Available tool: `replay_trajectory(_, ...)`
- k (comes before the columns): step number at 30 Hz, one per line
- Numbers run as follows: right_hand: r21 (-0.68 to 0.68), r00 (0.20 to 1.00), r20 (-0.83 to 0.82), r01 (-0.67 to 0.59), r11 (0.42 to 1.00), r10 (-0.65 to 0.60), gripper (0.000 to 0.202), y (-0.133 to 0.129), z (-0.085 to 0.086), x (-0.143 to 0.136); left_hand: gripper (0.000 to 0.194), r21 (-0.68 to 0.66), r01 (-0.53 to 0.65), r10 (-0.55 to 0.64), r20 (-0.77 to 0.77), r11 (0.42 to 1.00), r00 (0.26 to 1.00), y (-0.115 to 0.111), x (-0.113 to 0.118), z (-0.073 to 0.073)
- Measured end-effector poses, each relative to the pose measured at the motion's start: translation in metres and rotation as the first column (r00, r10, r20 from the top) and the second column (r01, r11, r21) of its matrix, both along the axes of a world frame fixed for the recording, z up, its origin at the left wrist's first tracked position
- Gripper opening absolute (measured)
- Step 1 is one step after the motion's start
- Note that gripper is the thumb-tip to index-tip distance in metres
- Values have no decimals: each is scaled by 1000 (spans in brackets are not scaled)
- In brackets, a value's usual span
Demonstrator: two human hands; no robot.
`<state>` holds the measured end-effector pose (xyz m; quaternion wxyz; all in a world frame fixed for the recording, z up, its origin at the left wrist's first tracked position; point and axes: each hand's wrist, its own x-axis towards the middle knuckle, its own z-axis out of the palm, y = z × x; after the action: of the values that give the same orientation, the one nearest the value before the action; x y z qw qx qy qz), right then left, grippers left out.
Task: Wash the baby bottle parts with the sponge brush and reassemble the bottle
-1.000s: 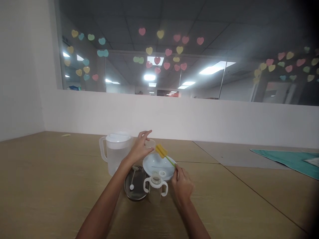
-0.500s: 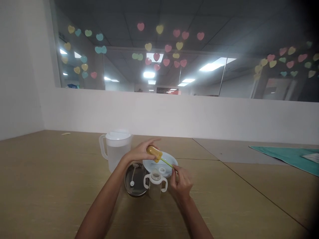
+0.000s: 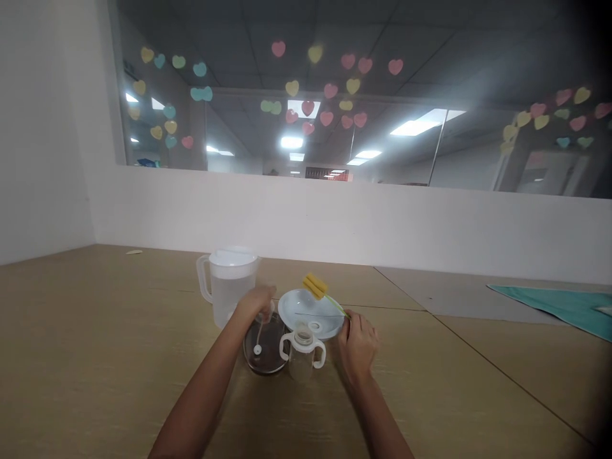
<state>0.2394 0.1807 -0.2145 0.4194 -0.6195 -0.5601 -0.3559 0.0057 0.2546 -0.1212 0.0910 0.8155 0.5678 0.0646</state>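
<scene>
My right hand (image 3: 359,344) grips the thin green handle of a sponge brush (image 3: 315,286), whose yellow sponge head is above the far rim of a white bowl (image 3: 287,312). My left hand (image 3: 258,302) reaches down at the far side of a dark round tray (image 3: 268,362), fingers drawn together; what they pinch is mostly hidden. A straw with a round white weight (image 3: 257,350) runs over the tray toward those fingers. Between my hands stands a clear cup (image 3: 302,366) with two white handles and an open top. A small white ring (image 3: 314,326) lies in the bowl.
A lidded translucent pitcher (image 3: 233,287) stands just behind my left hand. At the right lies a green cloth (image 3: 559,309). A low white wall (image 3: 306,217) with a window above closes off the back of the table. A small pale scrap (image 3: 134,252) lies far left.
My left hand has let go of the yellow sponge head and moved left and down to the tray. My right hand still holds the brush. The view has shifted slightly.
</scene>
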Motion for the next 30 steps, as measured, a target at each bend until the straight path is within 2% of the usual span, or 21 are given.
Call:
replay_trajectory(3, -24, 1000, -11, 4, 1000, -5, 24, 1, -1, 1, 88, -91, 8, -12, -43, 996, 999, 7, 7, -15)
replay_trajectory(7, -38, 1000, -23, -11, 999, 10, 24, 2, -2, 1, 96, -72, 23, -26, -32, 997, 999, 13, 17, -34)
replay_trajectory(9, -32, 999, -36, -10, 999, 9, 23, 2, -2, 1, 109, -51, 10, -11, -27, 999, 1000, 13, 18, -37)
replay_trajectory(11, -30, 999, -47, -6, 1000, 4, 23, 2, -2, 1, 117, -23, 7, -8, -20, 1000, 1000, 13, 15, -34)
replay_trajectory(13, -22, 998, -64, 2, 1000, -3, 23, 2, -2, 1, 102, 21, 45, -45, 4, 999, 999, 11, 15, -26)
replay_trajectory(16, 14, 996, -84, 23, 1000, -22, 26, 2, -3, 1, 49, 80, 196, -203, 80, 977, 976, 5, 23, -19)
replay_trajectory(18, 50, 994, -99, 50, 998, -44, 28, 2, -3, 2, 29, 85, 317, -326, 143, 945, 934, 2, 35, -22)
replay_trajectory(21, 82, 989, -138, 73, 994, -62, 30, 3, -2, 4, 26, 53, 425, -426, 218, 904, 878, 2, 52, -39)
replay_trajectory(25, 76, 982, -181, 71, 995, -57, 33, 4, -3, 5, 26, 23, 435, -423, 287, 900, 860, 11, 57, -60)
replay_trajectory(27, 71, 981, -188, 63, 996, -49, 33, 5, -3, 5, 28, 30, 419, -406, 326, 907, 854, 15, 55, -63)
replay_trajectory(30, 47, 978, -205, 57, 997, -47, 33, 5, -3, 6, 25, 57, 374, -364, 405, 926, 839, 20, 50, -58)
